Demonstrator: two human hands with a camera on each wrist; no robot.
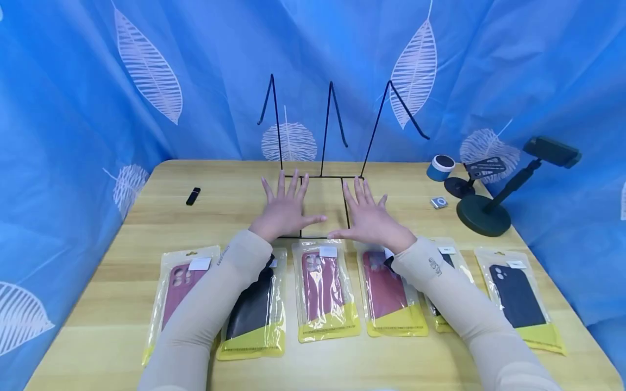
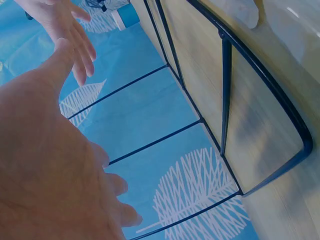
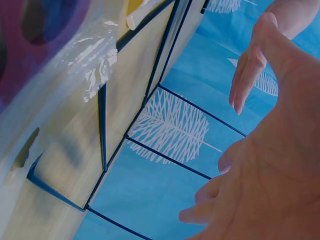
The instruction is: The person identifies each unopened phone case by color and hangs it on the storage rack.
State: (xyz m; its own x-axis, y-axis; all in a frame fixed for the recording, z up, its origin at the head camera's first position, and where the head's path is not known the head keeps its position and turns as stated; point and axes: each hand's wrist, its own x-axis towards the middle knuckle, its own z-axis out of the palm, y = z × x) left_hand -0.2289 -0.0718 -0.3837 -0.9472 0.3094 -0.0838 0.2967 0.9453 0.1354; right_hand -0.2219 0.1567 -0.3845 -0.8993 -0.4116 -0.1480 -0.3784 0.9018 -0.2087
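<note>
Both the left hand [image 1: 286, 213] and right hand [image 1: 369, 217] lie spread, empty, seemingly hovering over the wire rack [image 1: 323, 179] base mid-tabletop [image 1: 235, 184], toward its far edge.

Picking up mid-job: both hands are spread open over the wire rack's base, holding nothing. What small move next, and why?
Probably draw the right hand back to the red case packet just behind it. Both hands, left hand too, are open over the wire rack, whose slots look unfilled, while the packets lie flat.
</note>
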